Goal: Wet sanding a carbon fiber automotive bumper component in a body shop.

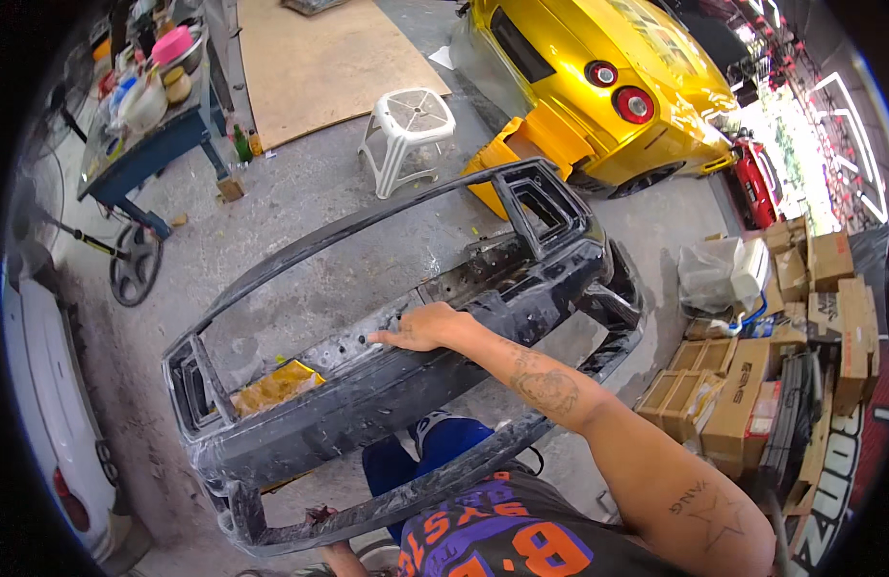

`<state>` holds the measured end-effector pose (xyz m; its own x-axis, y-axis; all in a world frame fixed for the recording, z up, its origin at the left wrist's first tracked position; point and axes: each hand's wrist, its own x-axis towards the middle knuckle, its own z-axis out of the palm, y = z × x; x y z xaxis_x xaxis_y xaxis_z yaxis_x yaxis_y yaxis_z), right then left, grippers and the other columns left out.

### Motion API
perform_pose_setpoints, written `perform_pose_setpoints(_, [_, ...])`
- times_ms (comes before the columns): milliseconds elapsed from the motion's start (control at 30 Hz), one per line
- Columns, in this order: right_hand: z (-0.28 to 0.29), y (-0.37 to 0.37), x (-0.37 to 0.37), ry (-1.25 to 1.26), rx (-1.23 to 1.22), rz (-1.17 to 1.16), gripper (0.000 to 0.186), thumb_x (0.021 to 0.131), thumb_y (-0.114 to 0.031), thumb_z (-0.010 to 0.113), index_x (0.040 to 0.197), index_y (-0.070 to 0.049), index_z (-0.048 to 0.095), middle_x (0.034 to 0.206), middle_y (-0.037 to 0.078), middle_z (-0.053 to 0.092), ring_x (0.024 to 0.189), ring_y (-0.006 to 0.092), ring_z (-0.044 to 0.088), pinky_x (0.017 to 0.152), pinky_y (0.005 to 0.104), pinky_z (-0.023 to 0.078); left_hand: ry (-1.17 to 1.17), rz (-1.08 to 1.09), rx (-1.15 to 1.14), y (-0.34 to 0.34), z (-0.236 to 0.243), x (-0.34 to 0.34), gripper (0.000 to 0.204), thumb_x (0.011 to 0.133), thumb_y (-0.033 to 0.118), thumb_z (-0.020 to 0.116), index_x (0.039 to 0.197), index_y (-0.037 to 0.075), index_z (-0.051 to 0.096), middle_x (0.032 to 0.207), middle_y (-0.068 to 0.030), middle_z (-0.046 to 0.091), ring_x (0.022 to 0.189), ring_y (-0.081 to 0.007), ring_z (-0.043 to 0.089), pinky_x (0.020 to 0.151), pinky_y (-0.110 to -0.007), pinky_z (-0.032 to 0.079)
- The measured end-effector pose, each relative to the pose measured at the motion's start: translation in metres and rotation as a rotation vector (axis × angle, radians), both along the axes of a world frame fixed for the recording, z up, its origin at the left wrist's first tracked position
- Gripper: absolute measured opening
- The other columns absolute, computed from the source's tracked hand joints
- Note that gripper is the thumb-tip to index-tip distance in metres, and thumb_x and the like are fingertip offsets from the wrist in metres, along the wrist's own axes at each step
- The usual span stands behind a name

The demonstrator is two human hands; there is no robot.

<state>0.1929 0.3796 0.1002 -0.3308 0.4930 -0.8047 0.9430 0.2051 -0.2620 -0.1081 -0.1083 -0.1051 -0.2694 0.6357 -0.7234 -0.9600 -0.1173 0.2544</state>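
Observation:
A large dark car bumper [368,385], scuffed and dusted with pale powder, spans the middle, tilted up to the right. Over its central ledge lies my right hand [423,327], fingers bent around the edge and one digit pointing left along a row of small holes. Low in view, at the bumper's bottom bar, is my left hand [321,516], dim and partly hidden by the bar; its fingers look closed, but what they hold is unclear. A yellow sheet [281,387] shows through the bumper's left opening.
Behind the bumper stand a white plastic stool [406,135] and a yellow car [598,87] with a yellow body panel [531,149]. A cluttered blue workbench [161,144] is at far left, above a white car [55,404]. Cardboard boxes [738,394] crowd the right.

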Motion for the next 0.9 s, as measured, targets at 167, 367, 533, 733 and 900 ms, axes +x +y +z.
perform_pose_setpoints(167, [0.018, 0.005, 0.003, 0.163, 0.129, 0.003, 0.096, 0.091, -0.082, 0.032, 0.113, 0.002, 0.073, 0.117, 0.025, 0.070, 0.113, 0.0413, 0.066, 0.099, 0.0496, 0.048, 0.288, 0.026, -0.274, -0.034, -0.010, -0.011, 0.035, 0.100, 0.039, 0.054, 0.106, 0.008, 0.068, 0.102, -0.0120, 0.072, 0.098, -0.0278, 0.068, 0.087, -0.046, 0.055])
perform_pose_setpoints(367, [0.080, -0.012, -0.014, 0.576, 0.435, 0.037, 0.087, 0.092, -0.078, 0.040, 0.083, 0.001, 0.074, 0.088, 0.025, 0.072, 0.087, 0.0439, 0.069, 0.079, 0.0515, 0.055, 0.220, 0.008, -0.271, -0.035, 0.003, -0.027, 0.027, 0.099, 0.026, 0.060, 0.116, 0.006, 0.063, 0.107, -0.0146, 0.068, 0.102, -0.0300, 0.066, 0.084, -0.046, 0.058])
perform_pose_setpoints(533, [0.205, -0.078, -0.052, 1.075, 0.500, 0.203, 0.076, 0.090, -0.069, 0.055, 0.077, 0.003, 0.073, 0.073, 0.024, 0.068, 0.074, 0.0423, 0.069, 0.069, 0.0513, 0.055, 0.483, -0.276, -0.204, 0.013, 0.037, -0.033, 0.027, 0.099, 0.022, 0.060, 0.120, 0.005, 0.060, 0.108, -0.0148, 0.067, 0.102, -0.0290, 0.065, 0.085, -0.044, 0.056])
perform_pose_setpoints(733, [0.263, -0.131, -0.083, 1.219, 0.609, 0.321, 0.069, 0.079, -0.071, 0.064, 0.087, -0.004, 0.078, 0.088, 0.020, 0.073, 0.085, 0.0384, 0.070, 0.078, 0.0468, 0.056, 0.605, -0.641, -0.104, 0.038, -0.005, 0.084, 0.030, 0.099, 0.018, 0.060, 0.125, 0.004, 0.057, 0.109, -0.0150, 0.067, 0.102, -0.0278, 0.063, 0.087, -0.043, 0.054])
perform_pose_setpoints(900, [0.247, -0.185, -0.074, 1.230, 0.662, 0.490, 0.067, 0.078, -0.070, 0.066, 0.085, -0.004, 0.078, 0.085, 0.020, 0.073, 0.083, 0.0375, 0.070, 0.076, 0.0469, 0.056, 0.676, -0.715, -0.111, -0.040, -0.039, 0.198, 0.033, 0.099, 0.014, 0.060, 0.130, 0.003, 0.055, 0.110, -0.0152, 0.066, 0.102, -0.0268, 0.062, 0.088, -0.041, 0.052])
